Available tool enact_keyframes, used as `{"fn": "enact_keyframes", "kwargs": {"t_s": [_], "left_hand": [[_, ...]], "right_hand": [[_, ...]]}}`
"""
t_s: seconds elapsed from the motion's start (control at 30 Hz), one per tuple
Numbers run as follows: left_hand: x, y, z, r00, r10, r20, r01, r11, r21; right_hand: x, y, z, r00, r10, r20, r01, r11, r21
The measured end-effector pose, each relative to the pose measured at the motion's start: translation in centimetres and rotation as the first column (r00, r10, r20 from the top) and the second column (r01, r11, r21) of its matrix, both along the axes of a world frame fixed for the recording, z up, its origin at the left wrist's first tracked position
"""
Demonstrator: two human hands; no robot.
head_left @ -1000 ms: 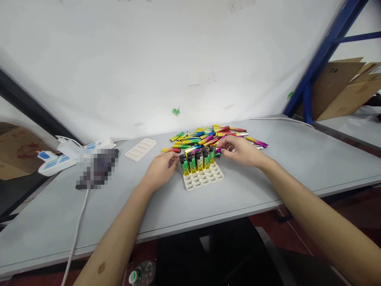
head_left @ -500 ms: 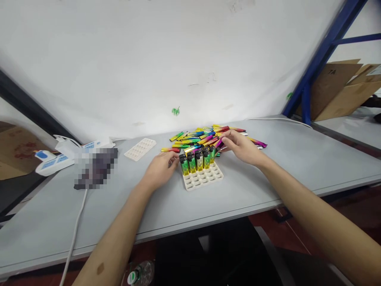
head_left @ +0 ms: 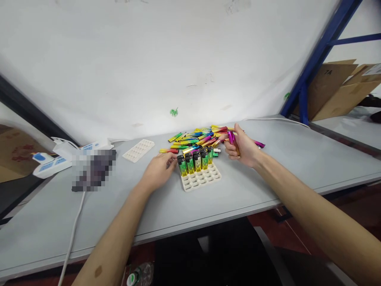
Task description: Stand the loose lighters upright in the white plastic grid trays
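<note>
Right hand (head_left: 244,149) grips purple sleeve (head_left: 231,138), now nearer upright; left hand (head_left: 157,171) unmoved, grip unclear.

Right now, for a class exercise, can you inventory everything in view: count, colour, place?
Table: one, grey, centre
Wall: one, white, behind table
Near tray: one, off-white, centre
Far tray: one, off-white, back left
Lighters: several, some hidden, mostly green-yellow, black-topped, upright in near tray
Loose sleeves: many, metallic multicolour, piled near wall
Held sleeve: one, purple-gold, in right hand
Power strip: at least one, white-blue, left
Pixelated item: one, dark, left
Cables: at least two, white, left front and right rear
Bottle: one, clear, green-white cap, below table
Boxes: several, brown, both sides
Frame: one, blue, right
Bar: one, black, left
Left hand: one, bare, beside lighters, contact unclear
Right hand: one, bare, gripping held sleeve
</note>
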State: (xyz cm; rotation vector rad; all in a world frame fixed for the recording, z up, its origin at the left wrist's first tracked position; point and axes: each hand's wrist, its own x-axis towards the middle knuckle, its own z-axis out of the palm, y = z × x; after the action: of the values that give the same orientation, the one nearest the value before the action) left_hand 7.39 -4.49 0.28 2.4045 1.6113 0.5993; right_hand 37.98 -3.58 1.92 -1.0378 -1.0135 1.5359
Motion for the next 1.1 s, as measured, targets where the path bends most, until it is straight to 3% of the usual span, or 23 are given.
{"fn": "enact_keyframes", "kwargs": {"t_s": [0.23,0.47,1.1], "left_hand": [[0.0,0.0,0.0,1.0,-0.003,0.005,0.003,1.0,-0.002],[0.1,-0.1,0.1,1.0,0.001,0.004,-0.001,1.0,-0.005],[0.1,-0.2,0.2,1.0,-0.006,0.002,0.006,1.0,0.012]], "right_hand": [[-0.6,-0.6,0.0,0.992,0.126,0.032,-0.124,0.991,-0.05],[-1.5,-0.7,0.0,0.995,-0.027,0.101,0.028,1.0,-0.004],[-1.6,-0.7,-0.2,0.998,-0.041,0.051,0.038,0.998,0.06]]}}
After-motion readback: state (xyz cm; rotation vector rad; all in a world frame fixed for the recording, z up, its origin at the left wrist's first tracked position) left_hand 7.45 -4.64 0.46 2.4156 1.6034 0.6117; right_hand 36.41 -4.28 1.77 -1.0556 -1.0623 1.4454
